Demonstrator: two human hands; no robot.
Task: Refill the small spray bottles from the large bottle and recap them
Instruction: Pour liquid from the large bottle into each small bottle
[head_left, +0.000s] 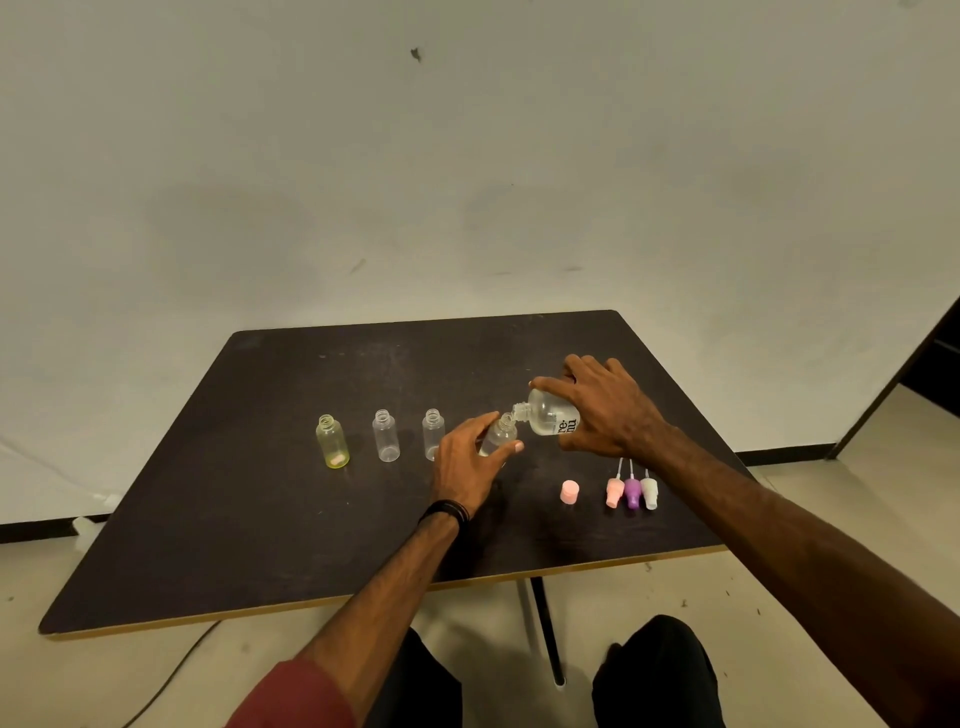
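Nearest the table (218, 545) edge, a pink cap (569, 491) and three spray heads (632, 492) are lying just right of the left hand (467, 460). That hand is curling around a small clear bottle (500, 438), tilting it. Just beyond, the right hand (605, 405) is gripping the large bottle (548, 414), tipping its neck against the small bottle's mouth. Farther left, three uncapped bottles (385, 435) are standing in a row.

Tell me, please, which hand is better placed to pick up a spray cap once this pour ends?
Probably the right hand: the spray caps lie just below it, while the left hand holds the small bottle.
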